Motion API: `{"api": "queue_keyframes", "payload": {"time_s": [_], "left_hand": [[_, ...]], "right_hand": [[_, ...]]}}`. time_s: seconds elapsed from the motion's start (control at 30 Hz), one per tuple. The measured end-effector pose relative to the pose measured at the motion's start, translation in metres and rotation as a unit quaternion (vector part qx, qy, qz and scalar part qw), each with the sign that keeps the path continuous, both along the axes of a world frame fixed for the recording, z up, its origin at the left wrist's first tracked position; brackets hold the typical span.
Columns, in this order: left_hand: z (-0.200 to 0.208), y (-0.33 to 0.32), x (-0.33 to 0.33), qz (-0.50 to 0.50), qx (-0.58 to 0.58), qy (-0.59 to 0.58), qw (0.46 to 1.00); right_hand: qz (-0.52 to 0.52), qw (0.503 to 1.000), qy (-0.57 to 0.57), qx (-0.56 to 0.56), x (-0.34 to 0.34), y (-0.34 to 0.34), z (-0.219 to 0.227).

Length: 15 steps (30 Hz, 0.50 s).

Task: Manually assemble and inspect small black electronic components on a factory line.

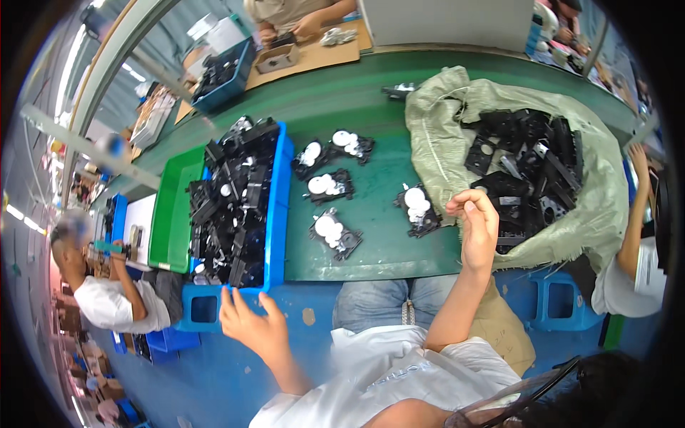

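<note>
My left hand [253, 324] is over the blue floor, just below the near edge of a blue bin [278, 207]. Its fingers are spread and hold nothing. Loose black plastic parts [232, 207] fill that bin. My right hand [478, 232] is raised at the table's near edge, by the mouth of a woven sack [435, 135]. Its fingers are loosely bent, and I see nothing in them. Left of it lies a black plastic assembly with white gears [417, 203]. Several similar assemblies [332, 232] lie mid-table. The sack holds many black plastic housings [524, 171].
A green bin [171, 210] stands left of the blue bin on the green table [378, 250]. One dark part [398, 91] lies behind the sack. Across the table a co-worker's hands [307, 27] handle a part. Blue stools [564, 303] stand on both sides.
</note>
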<state>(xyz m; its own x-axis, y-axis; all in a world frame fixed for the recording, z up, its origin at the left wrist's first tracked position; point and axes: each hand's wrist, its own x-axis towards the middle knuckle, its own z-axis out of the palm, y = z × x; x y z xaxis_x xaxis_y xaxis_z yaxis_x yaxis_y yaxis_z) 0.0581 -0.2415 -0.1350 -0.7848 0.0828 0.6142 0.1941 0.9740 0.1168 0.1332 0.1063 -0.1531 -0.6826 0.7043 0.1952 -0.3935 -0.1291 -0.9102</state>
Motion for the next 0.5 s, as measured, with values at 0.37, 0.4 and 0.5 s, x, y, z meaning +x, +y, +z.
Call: {"api": "queue_keyframes", "payload": {"time_s": [0.37, 0.4, 0.5], "left_hand": [[0.083, 0.234, -0.089, -0.279, -0.009, -0.186, 0.942], [0.077, 0.258, -0.124, -0.303, 0.034, -0.221, 0.926], [0.011, 0.335, -0.205, -0.282, 0.006, -0.289, 0.915]], "right_hand": [[-0.078, 0.997, -0.021, 0.020, 0.019, 0.018, 0.007], [-0.077, 0.996, -0.024, 0.028, 0.023, 0.014, 0.013], [-0.076, 0.996, -0.022, 0.034, 0.029, 0.011, 0.016]]}}
